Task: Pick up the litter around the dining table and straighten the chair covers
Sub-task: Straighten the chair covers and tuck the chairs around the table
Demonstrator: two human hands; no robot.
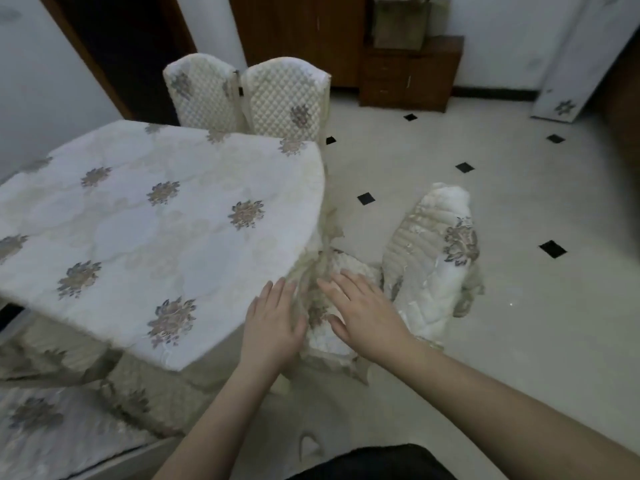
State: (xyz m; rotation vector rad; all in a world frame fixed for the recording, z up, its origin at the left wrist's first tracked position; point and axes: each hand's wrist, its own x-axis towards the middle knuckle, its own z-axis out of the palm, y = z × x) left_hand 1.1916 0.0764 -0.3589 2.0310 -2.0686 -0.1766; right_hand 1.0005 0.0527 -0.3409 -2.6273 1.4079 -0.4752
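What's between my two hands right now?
In the head view, the tablecloth's fringed edge hangs between the left hand and right hand, over the chair's seat cover.

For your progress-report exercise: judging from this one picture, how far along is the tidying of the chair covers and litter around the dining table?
Looks done: the two far chair covers sit smooth and upright. In hand: left hand and right hand lie flat, fingers straight, on the near chair's seat cover. Left: its backrest cover looks rumpled. No litter can be made out on the floor.
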